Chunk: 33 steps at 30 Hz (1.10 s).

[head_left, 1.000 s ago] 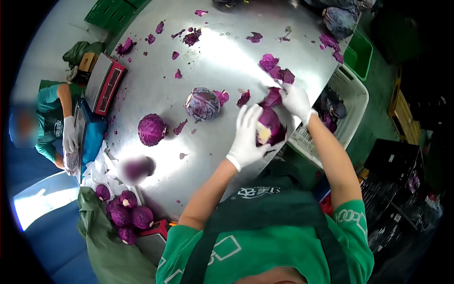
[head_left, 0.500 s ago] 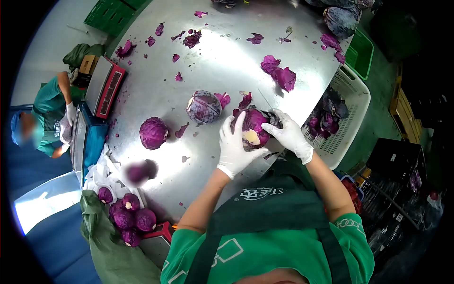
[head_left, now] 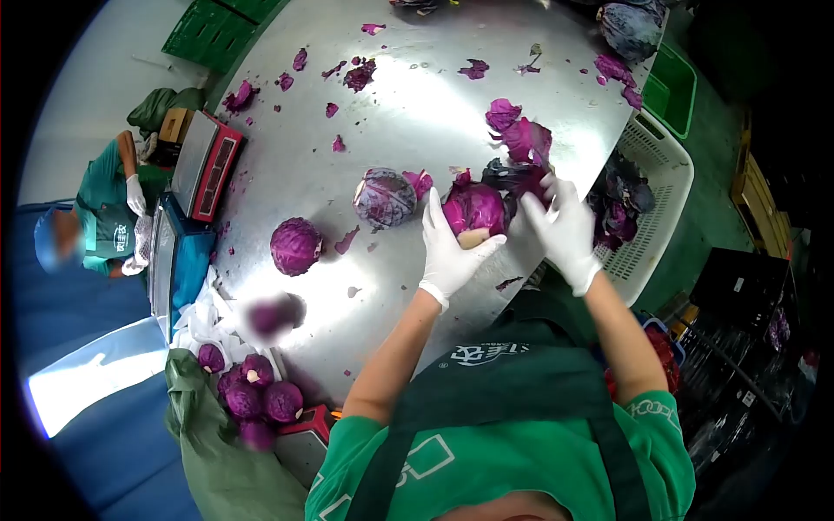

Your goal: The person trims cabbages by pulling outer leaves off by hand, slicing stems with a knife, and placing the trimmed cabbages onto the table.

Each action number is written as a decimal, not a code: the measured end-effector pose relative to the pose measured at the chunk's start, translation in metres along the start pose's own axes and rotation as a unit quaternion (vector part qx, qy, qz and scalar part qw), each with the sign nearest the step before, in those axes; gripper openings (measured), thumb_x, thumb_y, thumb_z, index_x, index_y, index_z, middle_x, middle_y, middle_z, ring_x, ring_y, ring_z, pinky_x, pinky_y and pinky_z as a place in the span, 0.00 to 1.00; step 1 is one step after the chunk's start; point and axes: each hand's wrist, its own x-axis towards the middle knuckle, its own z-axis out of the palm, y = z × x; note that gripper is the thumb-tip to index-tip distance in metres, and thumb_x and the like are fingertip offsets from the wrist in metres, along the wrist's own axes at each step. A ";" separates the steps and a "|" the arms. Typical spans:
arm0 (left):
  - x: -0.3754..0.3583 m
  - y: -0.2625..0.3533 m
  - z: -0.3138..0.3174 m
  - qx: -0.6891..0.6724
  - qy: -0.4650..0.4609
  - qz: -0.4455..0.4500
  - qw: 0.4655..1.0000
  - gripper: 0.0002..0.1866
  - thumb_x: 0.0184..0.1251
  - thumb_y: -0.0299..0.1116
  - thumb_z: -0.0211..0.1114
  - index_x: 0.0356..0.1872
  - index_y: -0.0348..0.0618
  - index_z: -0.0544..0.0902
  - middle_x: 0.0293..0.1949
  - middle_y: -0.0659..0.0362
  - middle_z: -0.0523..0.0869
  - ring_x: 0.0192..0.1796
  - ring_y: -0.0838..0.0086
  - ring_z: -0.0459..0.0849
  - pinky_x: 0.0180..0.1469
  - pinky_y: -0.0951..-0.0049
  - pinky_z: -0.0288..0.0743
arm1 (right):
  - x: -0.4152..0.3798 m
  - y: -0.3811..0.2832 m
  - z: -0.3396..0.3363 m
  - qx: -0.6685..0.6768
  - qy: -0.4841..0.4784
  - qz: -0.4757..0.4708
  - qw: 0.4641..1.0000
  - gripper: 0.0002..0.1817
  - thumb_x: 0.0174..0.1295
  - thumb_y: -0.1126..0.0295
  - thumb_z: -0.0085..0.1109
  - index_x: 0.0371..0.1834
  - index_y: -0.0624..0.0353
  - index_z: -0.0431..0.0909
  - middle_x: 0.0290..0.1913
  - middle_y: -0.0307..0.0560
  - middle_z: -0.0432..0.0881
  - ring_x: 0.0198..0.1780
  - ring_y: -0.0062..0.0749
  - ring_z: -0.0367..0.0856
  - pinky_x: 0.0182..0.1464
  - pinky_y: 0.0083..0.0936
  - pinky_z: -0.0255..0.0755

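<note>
A peeled, shiny red cabbage with its pale cut stem facing me rests in my left hand, which wears a white glove. Thumb and fingers curl round its left and lower side. My right hand, also gloved, is just right of the cabbage, its fingers closed on a dark outer cabbage leaf that stands away from the head. To the left on the metal table sit a veined, duller cabbage and a smaller purple cabbage.
Loose leaves lie scattered over the table. At the right edge stands a white basket of leaves, with a green crate behind it. Several cabbages fill a bag at lower left. Another person works by the scales.
My right hand has moved off the cabbage to the right, drawing a dark outer leaf away. The cabbage shows more shiny purple surface, still in my left hand. The whole view has shifted slightly.
</note>
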 end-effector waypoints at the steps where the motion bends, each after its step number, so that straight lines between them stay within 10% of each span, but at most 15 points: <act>1: -0.002 0.007 -0.001 0.036 -0.018 0.016 0.999 0.64 0.45 0.47 0.83 0.79 0.38 0.49 0.69 0.35 0.60 0.72 0.42 0.61 0.74 0.53 0.58 | -0.016 0.011 0.013 0.048 -0.031 -0.028 0.998 0.22 0.62 0.58 0.67 0.53 0.60 0.77 0.40 0.52 0.79 0.39 0.44 0.83 0.42 0.38 0.78; 4: 0.008 0.018 -0.016 0.160 -0.147 0.029 0.976 0.63 0.41 0.42 0.84 0.79 0.44 0.52 0.65 0.36 0.62 0.66 0.41 0.65 0.71 0.48 0.61 | -0.022 0.025 0.041 0.129 0.027 -0.100 0.986 0.24 0.64 0.63 0.67 0.59 0.63 0.77 0.40 0.51 0.82 0.37 0.35 0.82 0.42 0.27 0.77; 6: 0.020 0.019 -0.021 0.262 -0.069 0.162 0.949 0.62 0.41 0.43 0.84 0.78 0.42 0.54 0.67 0.36 0.61 0.69 0.39 0.62 0.72 0.47 0.59 | -0.009 0.036 0.035 0.184 -0.073 -0.009 0.980 0.26 0.66 0.59 0.65 0.62 0.66 0.77 0.44 0.53 0.84 0.44 0.43 0.83 0.52 0.31 0.77; 11: 0.054 0.014 -0.015 0.100 -0.195 0.185 0.958 0.58 0.37 0.43 0.86 0.72 0.38 0.60 0.70 0.41 0.61 0.73 0.45 0.59 0.74 0.51 0.59 | 0.005 0.050 0.037 0.213 -0.107 -0.014 0.971 0.26 0.73 0.55 0.56 0.63 0.66 0.77 0.51 0.60 0.85 0.51 0.47 0.85 0.54 0.32 0.77; 22: 0.031 0.012 0.001 0.039 -0.043 0.130 0.990 0.55 0.39 0.43 0.85 0.71 0.42 0.63 0.64 0.43 0.64 0.68 0.49 0.63 0.73 0.54 0.61 | -0.025 0.031 0.045 0.071 -0.047 -0.095 0.992 0.24 0.76 0.55 0.48 0.71 0.49 0.71 0.37 0.63 0.84 0.35 0.59 0.85 0.38 0.46 0.77; 31: 0.019 0.002 0.009 0.021 0.014 0.110 0.994 0.54 0.40 0.43 0.85 0.70 0.42 0.63 0.64 0.45 0.63 0.68 0.51 0.64 0.72 0.55 0.62 | 0.002 0.036 0.052 0.195 0.000 -0.092 0.976 0.20 0.75 0.61 0.53 0.65 0.55 0.76 0.49 0.55 0.87 0.45 0.49 0.89 0.47 0.29 0.80; 33: 0.015 -0.002 0.007 0.019 0.035 0.121 0.992 0.55 0.41 0.42 0.85 0.71 0.40 0.61 0.64 0.47 0.62 0.68 0.54 0.64 0.72 0.56 0.61 | 0.038 0.048 0.040 0.200 -0.156 0.269 0.929 0.26 0.75 0.54 0.51 0.67 0.61 0.75 0.47 0.55 0.88 0.41 0.38 0.87 0.48 0.28 0.78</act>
